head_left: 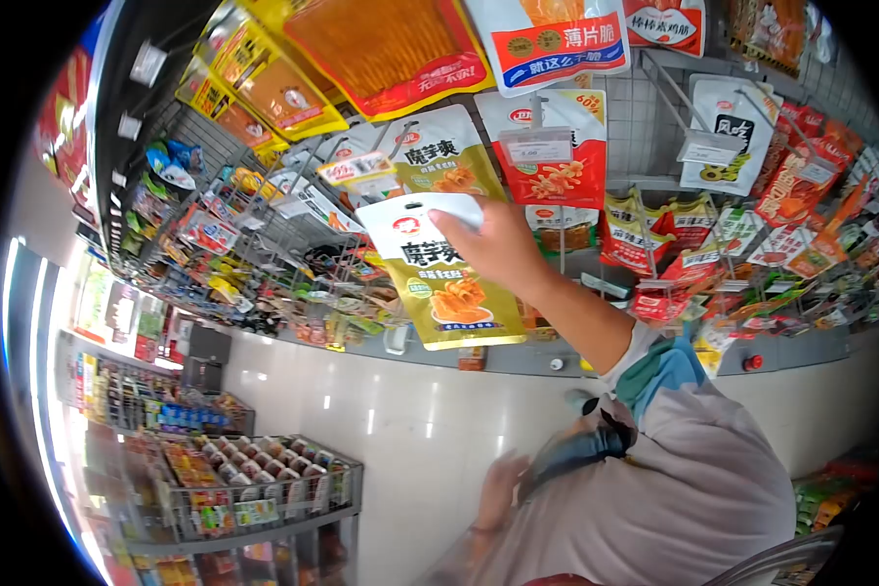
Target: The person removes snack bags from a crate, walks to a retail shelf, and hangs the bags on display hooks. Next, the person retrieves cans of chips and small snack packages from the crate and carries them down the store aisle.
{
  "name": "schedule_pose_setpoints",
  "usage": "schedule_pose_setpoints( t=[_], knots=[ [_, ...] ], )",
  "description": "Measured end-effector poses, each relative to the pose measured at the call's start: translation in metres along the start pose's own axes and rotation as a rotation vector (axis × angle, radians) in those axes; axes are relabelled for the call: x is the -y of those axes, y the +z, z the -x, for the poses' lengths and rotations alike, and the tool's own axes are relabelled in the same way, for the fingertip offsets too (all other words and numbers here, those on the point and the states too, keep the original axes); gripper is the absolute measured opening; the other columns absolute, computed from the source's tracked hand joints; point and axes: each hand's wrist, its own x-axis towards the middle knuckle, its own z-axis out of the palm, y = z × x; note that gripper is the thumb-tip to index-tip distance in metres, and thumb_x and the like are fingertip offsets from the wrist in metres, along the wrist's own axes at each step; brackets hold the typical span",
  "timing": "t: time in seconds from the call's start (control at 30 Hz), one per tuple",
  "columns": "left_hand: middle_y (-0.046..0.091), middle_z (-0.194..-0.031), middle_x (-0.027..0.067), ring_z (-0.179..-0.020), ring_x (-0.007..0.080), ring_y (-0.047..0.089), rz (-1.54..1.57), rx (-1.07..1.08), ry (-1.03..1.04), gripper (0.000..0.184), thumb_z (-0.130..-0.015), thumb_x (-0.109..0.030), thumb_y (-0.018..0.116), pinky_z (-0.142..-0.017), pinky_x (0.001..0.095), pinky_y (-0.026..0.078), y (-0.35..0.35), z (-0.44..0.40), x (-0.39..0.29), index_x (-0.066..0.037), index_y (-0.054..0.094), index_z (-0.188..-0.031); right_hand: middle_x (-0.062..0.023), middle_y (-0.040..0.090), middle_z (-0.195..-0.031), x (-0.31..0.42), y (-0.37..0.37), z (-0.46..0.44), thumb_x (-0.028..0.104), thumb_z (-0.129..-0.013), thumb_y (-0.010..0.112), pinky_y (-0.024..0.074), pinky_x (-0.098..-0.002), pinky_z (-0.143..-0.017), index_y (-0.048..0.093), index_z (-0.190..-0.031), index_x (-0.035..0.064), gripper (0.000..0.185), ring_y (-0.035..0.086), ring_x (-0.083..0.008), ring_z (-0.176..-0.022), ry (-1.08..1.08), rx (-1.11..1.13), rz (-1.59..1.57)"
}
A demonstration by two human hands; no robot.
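Observation:
My right hand (483,244) reaches up to the rack and is closed on the top edge of a snack packet (459,293). Its thumb lies across the white front, and the fingers behind are hidden. The packet is white above and gold below, with a picture of orange food in a bowl. Just behind it hangs a matching gold packet (449,146), partly covered. Low beside my body is my left hand (500,488), smeared by motion, so its fingers cannot be made out.
A price tag (358,171) juts out beside the packet. Large yellow packets (381,54) and a red-and-white packet (557,166) hang close by on hooks. A wire display basket (264,479) stands at the lower left, across the pale tiled floor (361,400).

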Motion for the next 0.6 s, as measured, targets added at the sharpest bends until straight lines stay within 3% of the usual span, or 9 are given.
schedule_pose_setpoints(
  t=[0.03, 0.1, 0.17, 0.2, 0.4, 0.47, 0.5, 0.57, 0.6],
  knots=[
    [0.062, -0.132, 0.0155, -0.123, 0.0252, 0.058, -0.048, -0.075, -0.069, 0.038, -0.106, -0.024, 0.045, -0.107, 0.0369, 0.044, 0.005, 0.003, -0.013, 0.002, 0.062, -0.127, -0.0157, 0.075, -0.084, 0.0, 0.004, -0.008, 0.031, -0.092, 0.07, 0.0549, -0.0362, -0.068, 0.071, -0.108, -0.0012, 0.036, 0.074, -0.0262, -0.072, 0.007, -0.009, -0.026],
    [0.057, -0.137, 0.0187, -0.128, 0.0286, 0.054, -0.264, -0.013, 0.029, 0.039, -0.106, -0.024, 0.046, -0.108, 0.039, 0.042, -0.009, -0.002, 0.011, 0.002, 0.058, -0.132, -0.0179, 0.074, -0.085, -0.001, 0.009, -0.022, 0.03, -0.091, 0.07, 0.0542, -0.0368, -0.066, 0.071, -0.105, -0.0031, 0.036, 0.073, -0.0285, -0.071, -0.085, -0.015, -0.107],
    [0.054, -0.139, 0.0211, -0.129, 0.034, 0.051, -0.37, -0.011, -0.136, 0.041, -0.104, -0.025, 0.048, -0.111, 0.0406, 0.04, -0.012, 0.002, 0.014, 0.002, 0.056, -0.134, -0.0198, 0.073, -0.085, 0.0, 0.009, -0.034, 0.032, -0.092, 0.069, 0.0539, -0.0386, -0.068, 0.071, -0.103, -0.0037, 0.037, 0.072, -0.0321, -0.074, -0.035, 0.016, -0.079],
    [0.066, -0.127, 0.0082, -0.118, 0.0149, 0.058, -0.398, 0.02, -0.041, 0.037, -0.108, -0.024, 0.048, -0.104, 0.0278, 0.043, -0.012, 0.0, 0.015, -0.001, 0.058, -0.135, -0.0205, 0.073, -0.084, 0.002, 0.01, -0.04, 0.034, -0.093, 0.068, 0.0537, -0.0407, -0.07, 0.071, -0.101, -0.0033, 0.038, 0.072, -0.0335, -0.076, -0.027, 0.039, -0.056],
    [0.065, -0.125, 0.0077, -0.119, 0.0156, 0.057, -0.533, -0.013, -0.002, 0.036, -0.109, -0.024, 0.046, -0.106, 0.0281, 0.041, 0.003, 0.0, -0.001, -0.001, 0.059, -0.133, -0.0223, 0.072, -0.091, -0.006, 0.02, -0.062, 0.043, -0.096, 0.06, 0.0541, -0.047, -0.079, 0.069, -0.106, -0.0005, 0.045, 0.07, -0.0393, -0.085, 0.081, 0.131, 0.005],
    [0.065, -0.125, 0.0078, -0.119, 0.0156, 0.057, -0.533, -0.027, -0.008, 0.036, -0.109, -0.023, 0.046, -0.106, 0.0281, 0.041, 0.006, -0.003, -0.001, -0.001, 0.059, -0.133, -0.0152, 0.073, -0.077, -0.011, 0.027, -0.065, 0.038, -0.093, 0.067, 0.0547, -0.0397, -0.066, 0.07, -0.11, 0.0006, 0.041, 0.072, -0.0286, -0.068, 0.244, 0.149, -0.044],
    [0.065, -0.125, 0.0079, -0.119, 0.0157, 0.056, -0.532, -0.029, -0.008, 0.036, -0.109, -0.023, 0.045, -0.106, 0.0281, 0.041, 0.006, -0.006, 0.0, -0.001, 0.059, -0.133, -0.0152, 0.073, -0.077, -0.011, 0.028, -0.066, 0.038, -0.093, 0.067, 0.0547, -0.0397, -0.066, 0.07, -0.11, 0.0006, 0.041, 0.072, -0.0286, -0.068, 0.247, 0.147, -0.05],
    [0.065, -0.125, 0.0082, -0.119, 0.0158, 0.056, -0.539, -0.021, 0.004, 0.035, -0.109, -0.023, 0.045, -0.106, 0.0282, 0.041, 0.007, -0.013, 0.003, -0.001, 0.059, -0.132, -0.0231, 0.069, -0.084, -0.012, 0.028, -0.065, 0.043, -0.097, 0.057, 0.054, -0.049, -0.077, 0.066, -0.105, 0.0013, 0.044, 0.069, -0.0402, -0.083, 0.201, 0.087, -0.018],
    [0.065, -0.124, 0.0086, -0.119, 0.0159, 0.056, -0.541, -0.013, 0.02, 0.035, -0.109, -0.023, 0.045, -0.106, 0.0283, 0.041, 0.01, -0.013, -0.003, 0.0, 0.059, -0.132, -0.0224, 0.067, -0.077, -0.014, 0.028, -0.066, 0.041, -0.096, 0.058, 0.0523, -0.051, -0.072, 0.065, -0.105, 0.0019, 0.041, 0.068, -0.0402, -0.077, 0.172, 0.078, -0.034]
  ],
)
